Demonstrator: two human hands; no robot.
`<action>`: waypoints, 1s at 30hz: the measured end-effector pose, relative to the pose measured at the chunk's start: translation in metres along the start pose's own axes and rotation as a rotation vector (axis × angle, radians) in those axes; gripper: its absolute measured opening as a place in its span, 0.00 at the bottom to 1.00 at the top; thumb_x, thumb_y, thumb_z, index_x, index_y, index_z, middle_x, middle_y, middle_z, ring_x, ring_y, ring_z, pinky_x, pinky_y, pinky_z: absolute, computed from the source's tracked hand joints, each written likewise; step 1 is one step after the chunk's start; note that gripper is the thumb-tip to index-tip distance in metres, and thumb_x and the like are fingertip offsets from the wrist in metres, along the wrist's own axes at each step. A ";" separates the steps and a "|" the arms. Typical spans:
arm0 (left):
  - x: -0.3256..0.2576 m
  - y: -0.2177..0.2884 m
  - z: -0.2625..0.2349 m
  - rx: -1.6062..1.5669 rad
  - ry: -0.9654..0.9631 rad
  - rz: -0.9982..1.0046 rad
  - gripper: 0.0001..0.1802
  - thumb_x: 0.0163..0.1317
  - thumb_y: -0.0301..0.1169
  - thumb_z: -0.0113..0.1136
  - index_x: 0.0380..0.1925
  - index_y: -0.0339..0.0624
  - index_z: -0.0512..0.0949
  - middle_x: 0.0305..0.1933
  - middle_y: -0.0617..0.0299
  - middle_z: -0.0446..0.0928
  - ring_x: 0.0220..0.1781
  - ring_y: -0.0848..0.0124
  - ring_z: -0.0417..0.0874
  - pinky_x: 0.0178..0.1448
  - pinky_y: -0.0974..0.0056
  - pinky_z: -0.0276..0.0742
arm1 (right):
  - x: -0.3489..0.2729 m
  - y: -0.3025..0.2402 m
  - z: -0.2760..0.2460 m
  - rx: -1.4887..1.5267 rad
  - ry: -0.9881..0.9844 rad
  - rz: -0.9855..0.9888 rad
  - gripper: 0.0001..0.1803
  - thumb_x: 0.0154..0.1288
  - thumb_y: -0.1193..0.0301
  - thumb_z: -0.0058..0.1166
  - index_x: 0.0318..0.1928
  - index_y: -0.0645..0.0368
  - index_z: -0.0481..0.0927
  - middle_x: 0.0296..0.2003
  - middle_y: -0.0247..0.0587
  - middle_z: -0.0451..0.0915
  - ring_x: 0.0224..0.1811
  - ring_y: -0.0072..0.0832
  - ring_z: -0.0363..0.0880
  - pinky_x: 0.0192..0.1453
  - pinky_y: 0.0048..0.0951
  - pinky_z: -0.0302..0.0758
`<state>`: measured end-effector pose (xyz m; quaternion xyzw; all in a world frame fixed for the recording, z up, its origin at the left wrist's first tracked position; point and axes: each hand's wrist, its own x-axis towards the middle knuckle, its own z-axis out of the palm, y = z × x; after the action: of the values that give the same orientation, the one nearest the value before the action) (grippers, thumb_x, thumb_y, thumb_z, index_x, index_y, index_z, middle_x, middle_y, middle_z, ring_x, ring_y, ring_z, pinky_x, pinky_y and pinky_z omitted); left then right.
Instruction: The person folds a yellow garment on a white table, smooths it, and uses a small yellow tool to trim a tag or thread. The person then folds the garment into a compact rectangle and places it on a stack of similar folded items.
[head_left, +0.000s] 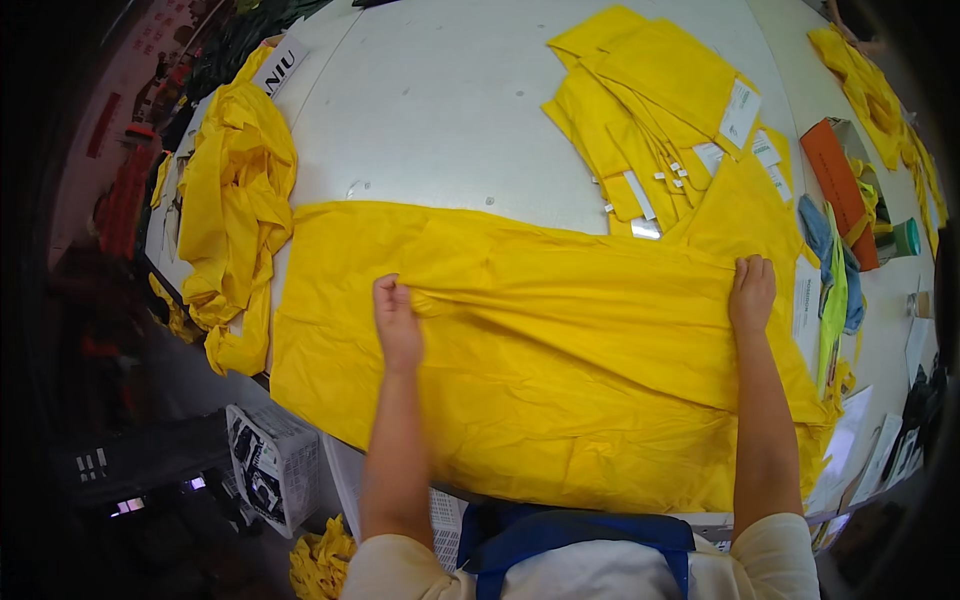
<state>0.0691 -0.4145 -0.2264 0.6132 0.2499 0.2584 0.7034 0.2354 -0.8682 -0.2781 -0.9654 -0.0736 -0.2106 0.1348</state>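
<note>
A large yellow garment (520,400) of thin, creased fabric lies spread over the near side of the table, reaching its front edge. My left hand (398,322) is closed on the upper layer, left of the garment's middle. At the right part of the cloth, my right hand (752,295) is closed too, pinching the fabric near its far edge. Slanting folds run between both hands, as if the layer is pulled taut. Beyond my right hand, folded yellow garments (640,90) with white tags lie in an overlapping pile, partly touching the spread one.
A heap of yellow fabric (235,190) hangs over the table's left edge. On the right stand an orange box (838,190) and a green roll (906,238), beside a blue cloth (850,275). A white basket (275,465) and crumpled yellow cloth (322,562) sit below.
</note>
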 end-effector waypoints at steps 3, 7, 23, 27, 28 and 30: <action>0.028 0.005 -0.039 0.500 -0.227 0.025 0.08 0.69 0.32 0.50 0.34 0.40 0.73 0.36 0.64 0.76 0.42 0.79 0.72 0.43 0.75 0.66 | 0.006 -0.006 0.000 0.018 0.004 -0.001 0.09 0.66 0.68 0.51 0.33 0.61 0.72 0.31 0.49 0.71 0.35 0.49 0.70 0.38 0.45 0.68; 0.054 0.023 -0.036 0.409 -0.410 -0.424 0.11 0.68 0.35 0.52 0.29 0.41 0.72 0.32 0.67 0.72 0.37 0.79 0.70 0.42 0.75 0.65 | 0.003 -0.004 -0.001 0.029 -0.014 0.026 0.09 0.66 0.68 0.50 0.33 0.60 0.72 0.31 0.49 0.71 0.36 0.49 0.70 0.38 0.45 0.67; 0.063 0.005 -0.003 0.709 -0.285 -0.132 0.15 0.63 0.37 0.57 0.47 0.44 0.78 0.42 0.52 0.80 0.43 0.57 0.80 0.47 0.61 0.75 | 0.006 -0.012 -0.009 0.088 0.006 0.002 0.05 0.66 0.71 0.50 0.36 0.60 0.74 0.32 0.49 0.72 0.36 0.48 0.71 0.39 0.43 0.68; 0.084 0.032 0.052 0.940 -0.344 0.026 0.18 0.62 0.30 0.57 0.52 0.47 0.73 0.39 0.53 0.79 0.39 0.61 0.78 0.47 0.64 0.73 | 0.005 -0.007 -0.006 0.071 -0.017 0.011 0.05 0.65 0.71 0.50 0.36 0.60 0.74 0.33 0.49 0.72 0.36 0.48 0.71 0.39 0.43 0.68; 0.095 0.021 0.051 0.996 -0.420 0.025 0.20 0.61 0.30 0.58 0.54 0.49 0.72 0.40 0.53 0.79 0.40 0.60 0.78 0.48 0.64 0.73 | 0.004 -0.007 -0.006 0.060 -0.035 0.014 0.05 0.65 0.71 0.50 0.37 0.60 0.74 0.33 0.49 0.72 0.36 0.48 0.71 0.39 0.43 0.68; 0.102 -0.008 0.046 1.100 -0.486 0.043 0.22 0.60 0.30 0.59 0.55 0.50 0.72 0.44 0.54 0.78 0.44 0.57 0.78 0.50 0.61 0.73 | 0.004 -0.008 -0.007 0.073 -0.036 -0.017 0.05 0.65 0.71 0.51 0.36 0.60 0.74 0.33 0.49 0.72 0.36 0.48 0.71 0.39 0.43 0.69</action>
<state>0.1755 -0.3806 -0.2320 0.9336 0.1666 -0.0424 0.3145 0.2344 -0.8623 -0.2680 -0.9629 -0.0917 -0.1917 0.1666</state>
